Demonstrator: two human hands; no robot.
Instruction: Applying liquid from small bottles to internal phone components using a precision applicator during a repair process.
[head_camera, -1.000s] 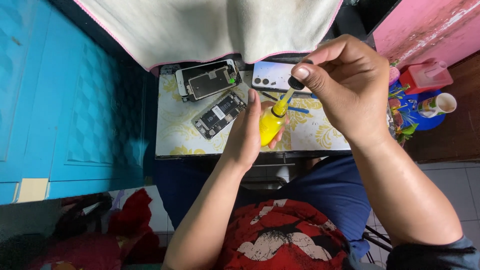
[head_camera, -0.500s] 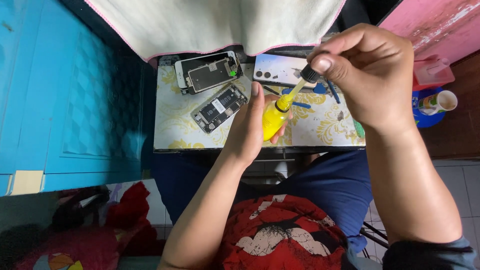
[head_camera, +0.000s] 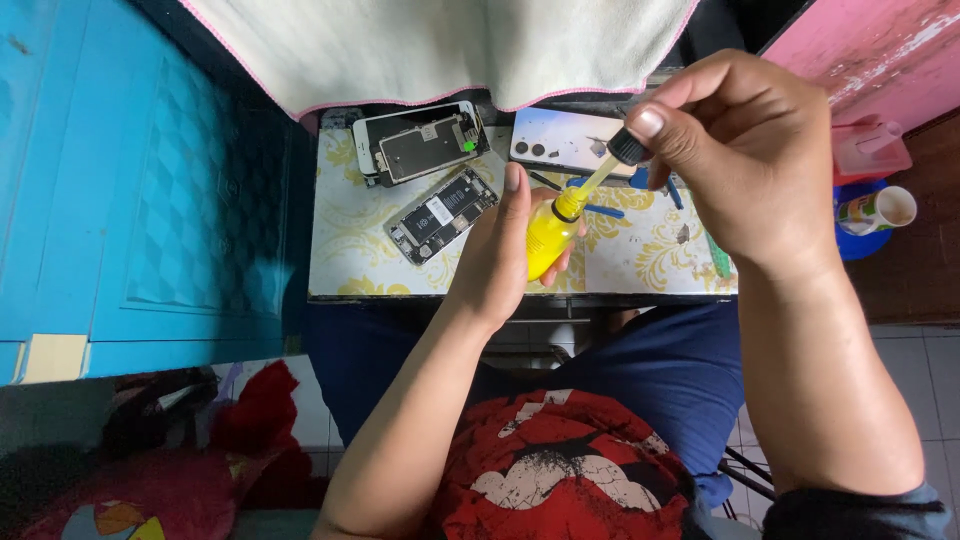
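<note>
From the head view, a small yellow bottle (head_camera: 548, 238) is gripped by the closed left hand (head_camera: 505, 255) above the table's (head_camera: 340, 270) near edge. Its black cap (head_camera: 628, 147), at 2 o'clock from the bottle, is pinched by the right hand (head_camera: 750, 160). An opened phone with a white label (head_camera: 440, 215) lies at 9 o'clock.

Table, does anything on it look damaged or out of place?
Yes. Two phones lie opened up: one with its insides bare, another beside the white phone. The table is stained. The hands hold a yellow bottle.
</note>
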